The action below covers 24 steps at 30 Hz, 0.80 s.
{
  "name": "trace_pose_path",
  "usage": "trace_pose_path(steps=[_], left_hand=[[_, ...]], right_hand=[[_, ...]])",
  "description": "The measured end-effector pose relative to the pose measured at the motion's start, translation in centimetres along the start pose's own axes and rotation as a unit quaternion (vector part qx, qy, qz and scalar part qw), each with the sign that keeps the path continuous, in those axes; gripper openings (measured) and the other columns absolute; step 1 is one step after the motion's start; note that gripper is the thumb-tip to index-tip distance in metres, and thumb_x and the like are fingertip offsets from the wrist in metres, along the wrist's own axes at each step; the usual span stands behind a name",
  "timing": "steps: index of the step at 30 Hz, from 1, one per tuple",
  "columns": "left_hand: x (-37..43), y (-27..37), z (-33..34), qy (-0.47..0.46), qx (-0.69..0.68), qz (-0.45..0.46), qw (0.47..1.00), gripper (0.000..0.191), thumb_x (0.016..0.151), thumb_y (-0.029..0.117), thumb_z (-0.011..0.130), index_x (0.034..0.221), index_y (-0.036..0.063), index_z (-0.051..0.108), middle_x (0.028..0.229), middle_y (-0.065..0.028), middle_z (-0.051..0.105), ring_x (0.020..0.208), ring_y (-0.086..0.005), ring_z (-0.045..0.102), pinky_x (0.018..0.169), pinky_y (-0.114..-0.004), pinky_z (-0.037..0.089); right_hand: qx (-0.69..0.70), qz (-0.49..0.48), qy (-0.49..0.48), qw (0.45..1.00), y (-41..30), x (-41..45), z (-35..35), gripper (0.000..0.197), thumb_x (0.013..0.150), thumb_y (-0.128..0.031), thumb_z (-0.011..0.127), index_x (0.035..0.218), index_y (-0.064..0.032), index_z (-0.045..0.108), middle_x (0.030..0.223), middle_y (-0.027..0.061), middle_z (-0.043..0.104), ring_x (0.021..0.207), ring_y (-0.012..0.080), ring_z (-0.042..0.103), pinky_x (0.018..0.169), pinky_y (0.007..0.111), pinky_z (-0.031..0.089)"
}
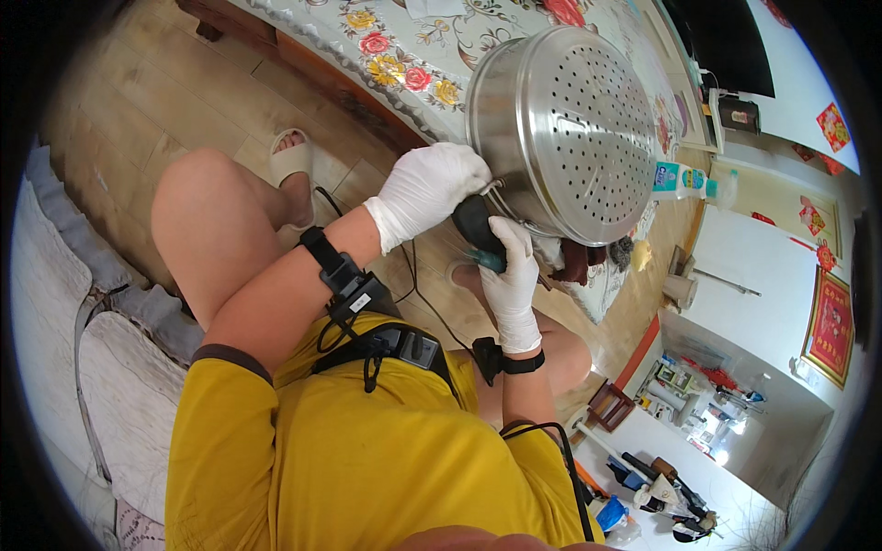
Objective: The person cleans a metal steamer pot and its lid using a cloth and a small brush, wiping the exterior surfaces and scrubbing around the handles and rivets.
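A stainless steel steamer pot [586, 131] with a perforated base lies tipped at the edge of the flowered table cover. My left hand [434, 189], in a white glove, is curled against its side at a metal wire handle [493, 187]; the fingertips are partly hidden. My right hand [510, 282], gloved too, grips a rounded black piece [477, 222] just below that handle. A translucent teal part [488, 260] shows at the lower end of the black piece. Whether the two are one tool, I cannot tell.
A spray bottle [682, 181] is beyond the pot. Dark red cloth [575, 262] hangs near the table corner, beside a grey scrubber [621, 253]. Black cables [431, 303] run between my arms. A cushioned seat [131, 386] is at the left.
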<state>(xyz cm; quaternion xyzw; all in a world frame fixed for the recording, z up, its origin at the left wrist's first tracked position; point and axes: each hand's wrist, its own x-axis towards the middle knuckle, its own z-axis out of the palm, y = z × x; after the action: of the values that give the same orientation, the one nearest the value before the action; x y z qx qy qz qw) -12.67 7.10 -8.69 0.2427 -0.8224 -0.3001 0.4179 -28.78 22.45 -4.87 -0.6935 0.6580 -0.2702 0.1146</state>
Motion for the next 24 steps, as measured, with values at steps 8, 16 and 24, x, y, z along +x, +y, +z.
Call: trace_pose_path(steps=[8,16,24], left_hand=[[-0.9,0.3,-1.2,0.134,-0.330,-0.256,0.899,0.007,0.097,0.005,0.059,0.098,-0.0001,0.064,0.083,-0.0068,0.068,0.077,-0.0175,0.065,0.077,-0.032,0.053],[-1.3,2.5,-1.4,0.156,-0.424,-0.323,0.832,0.010,0.102,0.009,0.059,0.104,0.0013,0.064,0.087,-0.0021,0.066,0.076,-0.0069,0.059,0.067,-0.022,0.049],[-0.7,1.1,1.2,0.107,-0.401,-0.263,0.871,0.010,0.098,0.010,0.064,0.096,0.0026,0.070,0.086,-0.0024,0.068,0.076,-0.0110,0.064,0.072,-0.025,0.052]], right_hand=[[0.013,0.010,0.034,0.999,-1.1,-0.2,0.0,0.067,0.068,0.012,0.069,0.129,-0.0147,0.062,0.125,0.0126,0.065,0.111,0.0329,0.066,0.091,0.037,0.055],[-0.023,0.009,0.107,0.994,-1.1,-2.0,0.0,0.058,0.072,0.015,0.069,0.125,-0.0065,0.063,0.126,0.0174,0.063,0.120,0.0347,0.061,0.100,0.041,0.052],[-0.036,0.019,0.080,0.996,-1.4,-1.9,0.0,0.056,0.072,0.014,0.070,0.125,-0.0061,0.063,0.129,0.0192,0.062,0.121,0.0353,0.060,0.103,0.042,0.050]])
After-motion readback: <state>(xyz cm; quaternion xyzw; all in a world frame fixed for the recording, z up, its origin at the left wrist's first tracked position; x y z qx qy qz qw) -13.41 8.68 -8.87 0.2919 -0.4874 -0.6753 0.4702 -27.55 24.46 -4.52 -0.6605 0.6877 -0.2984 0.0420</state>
